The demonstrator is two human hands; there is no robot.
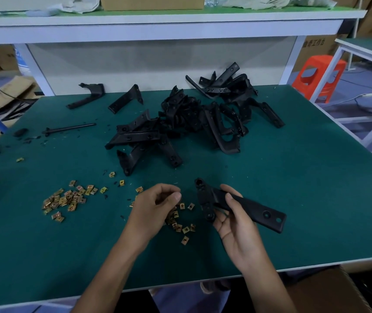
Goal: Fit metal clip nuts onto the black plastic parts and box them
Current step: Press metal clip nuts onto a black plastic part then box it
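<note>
My right hand (234, 219) grips a black plastic part (256, 207) just above the green table, its long arm pointing right and its round end toward the pile. My left hand (155, 205) hovers over loose brass-coloured clip nuts (181, 225), fingers curled with thumb and fingertips together; whether they pinch a nut is hidden. A larger scatter of clip nuts (66, 199) lies to the left. A heap of black plastic parts (194, 118) sits mid-table.
A cardboard box (329, 290) stands below the table's front right edge. Single black parts (87, 96) and a black rod (70, 128) lie at the back left. A white shelf frame (158, 30) rises behind the table; an orange stool (318, 77) stands at right.
</note>
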